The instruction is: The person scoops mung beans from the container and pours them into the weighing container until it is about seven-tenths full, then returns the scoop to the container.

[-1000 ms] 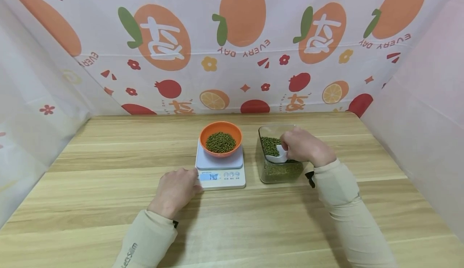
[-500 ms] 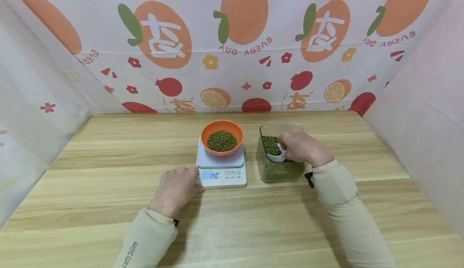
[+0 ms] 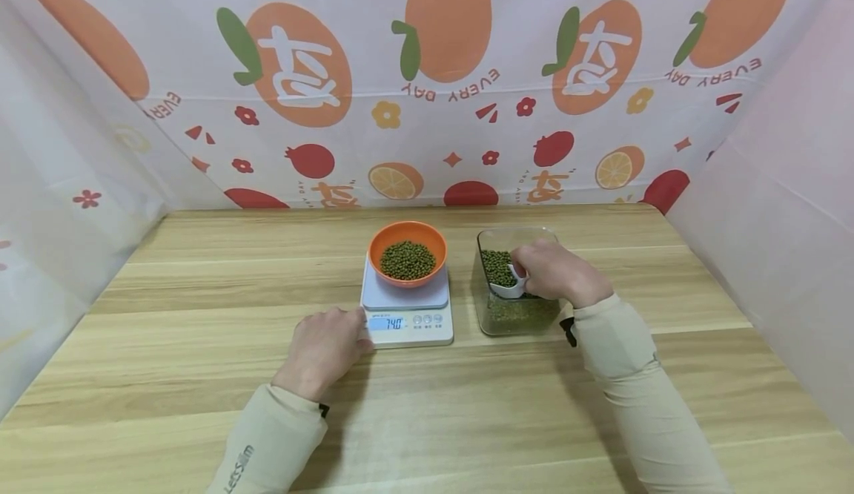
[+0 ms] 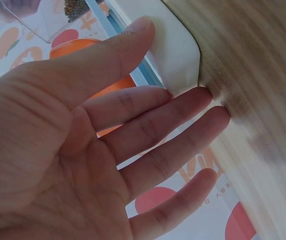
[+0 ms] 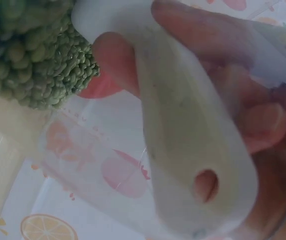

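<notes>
An orange bowl [image 3: 408, 282] with green mung beans [image 3: 408, 261] sits on a white kitchen scale [image 3: 414, 337], whose display reads 74.0. My left hand [image 3: 327, 349] touches the scale's front left corner. In the left wrist view the fingers reach out fairly straight, with the thumb [image 4: 139, 37] against the scale's edge. Over a clear container [image 3: 520, 323] of mung beans, my right hand [image 3: 560, 275] grips a white scoop [image 3: 508, 291]. Its handle [image 5: 182, 125], with a hole near the end, lies between thumb and fingers. The beans partly hide the scoop's bowl in the right wrist view.
Everything stands on a wooden table [image 3: 200, 346]. A white curtain [image 3: 454, 123] printed with fruit hangs behind its back edge, and pale sheets [image 3: 787, 182] close off both sides. The container stands just right of the scale.
The scoop and right hand have shifted slightly inside the container. The left hand stays at the scale, and the reading remains 74.0. The head view has tilted a little.
</notes>
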A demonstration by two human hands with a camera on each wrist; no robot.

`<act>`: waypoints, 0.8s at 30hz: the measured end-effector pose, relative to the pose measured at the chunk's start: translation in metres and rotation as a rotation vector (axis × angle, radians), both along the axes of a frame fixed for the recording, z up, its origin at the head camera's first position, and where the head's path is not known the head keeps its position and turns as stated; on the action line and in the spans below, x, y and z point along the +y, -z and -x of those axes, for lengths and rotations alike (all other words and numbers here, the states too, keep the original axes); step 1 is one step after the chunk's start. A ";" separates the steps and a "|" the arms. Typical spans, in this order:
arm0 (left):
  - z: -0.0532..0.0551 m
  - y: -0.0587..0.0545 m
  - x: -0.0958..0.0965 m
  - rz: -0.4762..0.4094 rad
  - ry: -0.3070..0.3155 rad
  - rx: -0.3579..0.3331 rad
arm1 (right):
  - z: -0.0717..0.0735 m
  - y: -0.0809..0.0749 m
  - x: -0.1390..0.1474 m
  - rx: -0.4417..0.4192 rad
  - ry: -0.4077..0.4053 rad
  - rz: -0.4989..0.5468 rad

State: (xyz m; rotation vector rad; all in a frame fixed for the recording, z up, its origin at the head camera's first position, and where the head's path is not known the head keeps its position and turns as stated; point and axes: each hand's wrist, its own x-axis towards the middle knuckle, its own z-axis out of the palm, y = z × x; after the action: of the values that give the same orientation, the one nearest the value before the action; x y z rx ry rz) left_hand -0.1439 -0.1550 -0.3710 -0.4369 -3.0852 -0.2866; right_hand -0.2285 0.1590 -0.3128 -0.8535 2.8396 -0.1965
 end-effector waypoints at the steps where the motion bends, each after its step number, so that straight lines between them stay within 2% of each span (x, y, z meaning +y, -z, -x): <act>1: 0.000 0.000 0.000 -0.001 0.001 0.001 | 0.000 0.000 0.000 0.004 -0.001 -0.002; 8: 0.000 0.000 0.000 0.006 0.000 0.003 | -0.001 0.001 -0.003 0.017 0.008 -0.021; 18: 0.000 0.001 -0.001 0.016 0.000 0.004 | 0.000 0.002 0.002 0.030 -0.036 0.012; 24: 0.000 0.001 -0.001 0.020 -0.002 -0.002 | -0.001 0.001 0.004 0.017 -0.025 0.018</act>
State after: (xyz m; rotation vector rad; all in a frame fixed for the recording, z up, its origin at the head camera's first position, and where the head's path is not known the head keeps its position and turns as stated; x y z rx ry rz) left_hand -0.1435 -0.1560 -0.3716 -0.4350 -3.0924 -0.2562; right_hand -0.2273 0.1628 -0.3138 -0.8975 2.8457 -0.2127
